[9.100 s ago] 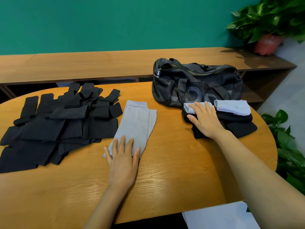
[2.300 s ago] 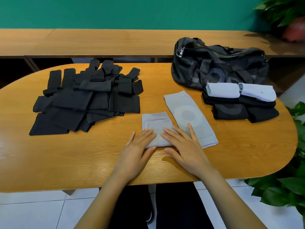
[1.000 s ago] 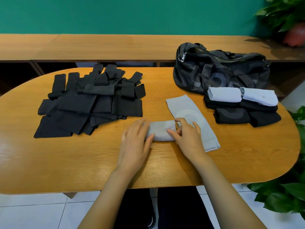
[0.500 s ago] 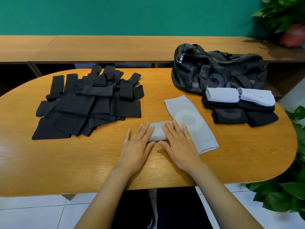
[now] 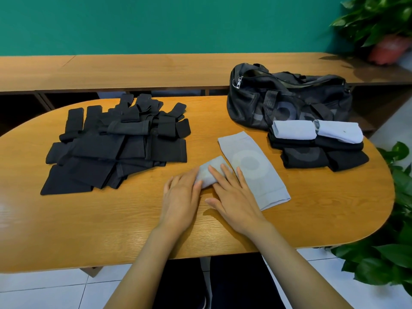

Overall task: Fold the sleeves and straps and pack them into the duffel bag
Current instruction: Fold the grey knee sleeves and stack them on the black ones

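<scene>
Both hands lie flat with straight fingers, pressing down on one small grey sleeve roll point(image 5: 214, 163) near the front middle of the bench point(image 5: 111, 224). The left hand point(image 5: 180, 197) covers the roll's left end. The right hand point(image 5: 234, 197) spreads over its right half, and its outer fingers reach onto the flat grey knee sleeve point(image 5: 256, 175) lying just beside. The flat palms seem meant to squash the stretchy fabric so the roll holds its shape and does not spring open.

The flat knee sleeve, ring pattern up, lies angled toward the person, probably next in line for folding. To the left, well apart, a spread pile of black sleeves and straps point(image 5: 116, 146) waits unfolded. To the right, the folded stack point(image 5: 312, 152) sits touching the front of the black duffel bag point(image 5: 287, 103), two pale rolls on top of black ones, staged close for packing. Whether the bag's mouth is unzipped I cannot tell. Judging by the big black pile, most of the folding remains, and nothing looks packed yet.
</scene>
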Demonstrator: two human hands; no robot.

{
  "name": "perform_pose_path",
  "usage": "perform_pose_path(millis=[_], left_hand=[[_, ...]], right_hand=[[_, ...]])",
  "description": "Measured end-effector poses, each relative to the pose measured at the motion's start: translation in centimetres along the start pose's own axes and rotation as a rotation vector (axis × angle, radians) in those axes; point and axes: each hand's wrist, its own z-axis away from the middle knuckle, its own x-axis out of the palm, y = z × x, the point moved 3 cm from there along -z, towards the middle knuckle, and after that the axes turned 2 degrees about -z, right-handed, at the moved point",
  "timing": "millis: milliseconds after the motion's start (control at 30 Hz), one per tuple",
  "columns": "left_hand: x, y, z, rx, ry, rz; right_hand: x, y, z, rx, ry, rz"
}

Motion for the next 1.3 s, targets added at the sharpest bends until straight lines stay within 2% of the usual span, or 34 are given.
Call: perform_pose_path(millis=[133,200,300,433,500,533,667,733,967,1200,1300], left_hand=[[-0.3,0.2,0.3,-0.145,0.112,0.177],[0.2,1.1,-0.2,-0.146,0.077,0.154],[1.9,3.8,-1.3,-0.053,-0.112,0.056],[4.8,7.2,-1.9,0.204,-0.396,-0.031],[5.8,7.7,-1.9,0.279,-0.456,-0.09],[5.9,7.6,-2.0,0.276,-0.429,-0.116],[4.3,5.3,-2.5,0.146,-0.115,-0.107],[3.6,3.6,-2.5,0.109,-0.023,-0.123],[3.7,2.2,-2.3,0.087,0.008,-0.081],[3.8,2.1,-2.5,0.084,0.007,-0.086],[3.9,2.2,-2.6,0.08,0.003,-0.086]], right_hand=[[-1.8,1.3,-0.2,0.055,0.144,-0.022],[-2.7,2.9,0.1,0.113,0.211,-0.001],[-3.6,6.0,1.4,0.211,0.242,0.078],[-4.1,10.0,3.6,0.33,0.247,0.146],[-4.2,11.9,4.6,0.387,0.238,0.176],[-4.3,12.8,5.1,0.413,0.238,0.186],[-4.7,15.8,6.7,0.496,0.249,0.198],[-4.7,16.7,7.0,0.512,0.236,0.211],[-3.2,18.2,7.5,0.551,0.114,0.144],[-4.3,17.3,10.7,0.55,0.302,0.143],[-3.8,17.7,12.2,0.603,0.312,0.071]])
